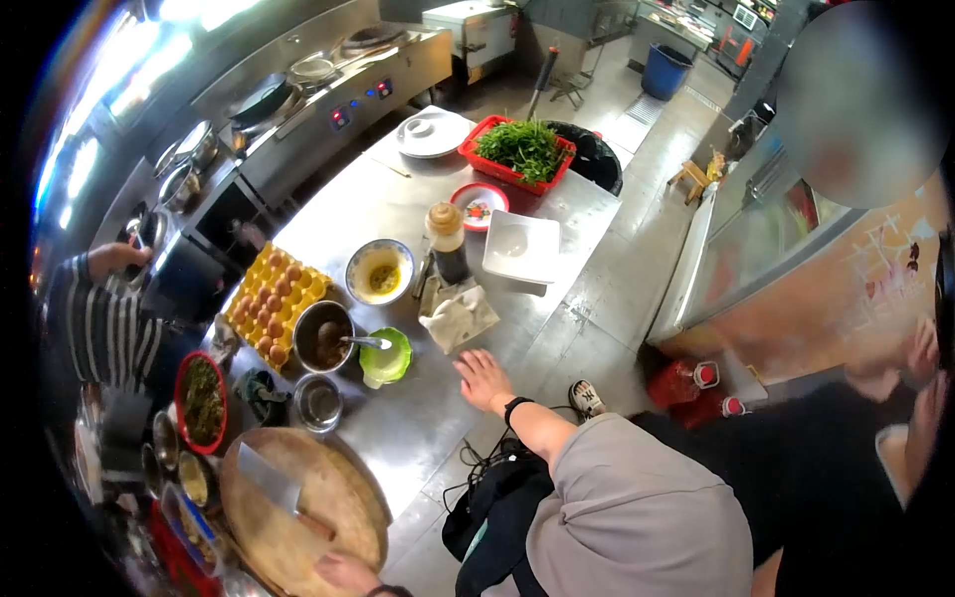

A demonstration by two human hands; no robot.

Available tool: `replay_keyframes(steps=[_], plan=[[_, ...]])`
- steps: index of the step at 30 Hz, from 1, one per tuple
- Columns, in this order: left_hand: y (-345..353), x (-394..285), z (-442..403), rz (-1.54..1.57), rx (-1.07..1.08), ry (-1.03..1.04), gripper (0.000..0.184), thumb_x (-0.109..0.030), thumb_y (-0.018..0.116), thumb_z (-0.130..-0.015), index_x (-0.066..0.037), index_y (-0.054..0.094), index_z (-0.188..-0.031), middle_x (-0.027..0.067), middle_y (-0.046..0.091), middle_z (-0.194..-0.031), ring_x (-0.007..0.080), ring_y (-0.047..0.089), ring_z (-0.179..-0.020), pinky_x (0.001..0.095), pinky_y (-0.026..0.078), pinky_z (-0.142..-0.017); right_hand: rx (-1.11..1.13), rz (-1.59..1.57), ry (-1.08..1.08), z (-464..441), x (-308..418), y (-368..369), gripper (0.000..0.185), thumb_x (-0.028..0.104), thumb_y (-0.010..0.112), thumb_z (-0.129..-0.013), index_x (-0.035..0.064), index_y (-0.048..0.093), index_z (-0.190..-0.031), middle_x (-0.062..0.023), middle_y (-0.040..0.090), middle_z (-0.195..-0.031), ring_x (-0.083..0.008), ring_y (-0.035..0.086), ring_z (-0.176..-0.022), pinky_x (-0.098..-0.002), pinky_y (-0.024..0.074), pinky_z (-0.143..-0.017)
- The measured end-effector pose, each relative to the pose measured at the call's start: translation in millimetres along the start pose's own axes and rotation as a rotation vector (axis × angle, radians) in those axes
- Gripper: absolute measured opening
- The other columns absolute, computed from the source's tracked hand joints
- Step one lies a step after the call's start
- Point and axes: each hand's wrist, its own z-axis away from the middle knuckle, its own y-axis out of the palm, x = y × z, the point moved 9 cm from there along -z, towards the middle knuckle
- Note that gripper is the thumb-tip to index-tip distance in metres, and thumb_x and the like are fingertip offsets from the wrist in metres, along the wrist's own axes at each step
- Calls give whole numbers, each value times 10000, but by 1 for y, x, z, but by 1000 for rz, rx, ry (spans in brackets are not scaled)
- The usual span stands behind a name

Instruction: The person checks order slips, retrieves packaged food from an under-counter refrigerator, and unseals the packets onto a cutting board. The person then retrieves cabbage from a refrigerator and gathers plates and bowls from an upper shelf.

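My right hand (pixel 482 380), with a black band at the wrist, rests on the edge of the metal table (pixel 428 438), fingers spread and holding nothing. A folded white cloth (pixel 460 316) lies just beyond it, and a green bowl (pixel 386 358) is to its left. Low in the view, my left hand (pixel 348 574) lies at the rim of the round wooden board (pixel 254 522), looking open, its fingers partly blurred. A cleaver (pixel 271 480) lies on that board, its wooden handle near this hand but apart from it.
An egg tray (pixel 277 298), metal bowls (pixel 323 336) and a red basket of greens (pixel 519 151) stand on the table. A striped sleeve (pixel 104 323) of another person is at left; someone in black (pixel 776 458) is at right. Stoves (pixel 338 99) line the back.
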Motion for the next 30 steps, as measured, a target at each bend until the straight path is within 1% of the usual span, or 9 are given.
replay_keyframes(steps=[7, 9, 10, 12, 15, 18, 25, 28, 30], plan=[[-35, -28, -4, -200, -44, 40, 381, -298, 546, -929, 35, 558, -1115, 196, 593, -1038, 375, 579, -928, 439, 483, -825, 58, -5, 20, 2, -5, 8, 452, 234, 534, -834, 89, 496, -1261, -137, 418, -1327, -318, 357, -1273, -447, 242, -1125], [-41, -33, -11, 81, 301, -132, 324, -292, 552, -922, 8, 574, -1045, 180, 590, -974, 357, 583, -890, 426, 487, -784, 28, -10, 14, -1, -9, 8, 449, 233, 535, -833, 89, 499, -1257, -138, 418, -1328, -320, 356, -1274, -447, 240, -1126], [-24, -23, -7, 74, 301, -121, 324, -292, 552, -922, 8, 574, -1045, 180, 590, -974, 357, 583, -890, 426, 487, -784, 16, -24, 6, 3, -5, 5, 447, 233, 535, -832, 89, 503, -1254, -139, 419, -1330, -321, 355, -1274, -447, 238, -1126], [-16, -11, -1, 21, -39, 41, 312, -309, 532, -928, -3, 569, -982, 185, 587, -973, 361, 581, -895, 447, 477, -769, -10, -28, 14, 7, -4, 3, 424, 222, 544, -826, 78, 522, -1224, -137, 434, -1312, -309, 365, -1265, -440, 250, -1117], [-5, -4, 3, -89, 53, -41, 389, -288, 513, -958, 49, 517, -1154, 217, 572, -1079, 367, 573, -976, 409, 491, -834, -39, -11, 5, 0, -3, -6, 387, 209, 553, -818, 68, 549, -1178, -133, 455, -1291, -299, 382, -1251, -434, 267, -1105], [1, -2, 1, 21, 237, -93, 383, -299, 513, -954, 38, 525, -1135, 205, 575, -1053, 364, 575, -958, 422, 490, -818, -39, 12, 2, 6, -2, -5, 394, 220, 557, -818, 80, 540, -1186, -128, 449, -1291, -310, 382, -1246, -440, 265, -1106], [-12, 6, 4, 147, -70, -45, 397, -337, 483, -935, 18, 521, -1111, 226, 581, -1051, 393, 567, -960, 479, 461, -816, -40, -48, 21, 7, 0, -7, 388, 196, 558, -815, 71, 551, -1181, -131, 444, -1318, -308, 378, -1263, -428, 254, -1118], [-25, -3, 4, 74, -10, -52, 403, -332, 474, -945, 29, 513, -1120, 241, 573, -1048, 398, 562, -962, 486, 455, -813, -23, -92, 37, 14, -7, 2, 360, 146, 607, -772, 99, 576, -1127, -138, 466, -1298, -337, 400, -1250, -447, 305, -1075], [25, 25, 7, 233, 357, -171, 422, -332, 487, -945, 45, 524, -1131, 236, 566, -1075, 412, 536, -994, 477, 438, -870, -40, -223, 37, 27, -7, 2, 263, 104, 615, -736, 104, 598, -998, -132, 515, -1240, -352, 451, -1190, -464, 363, -1012]])
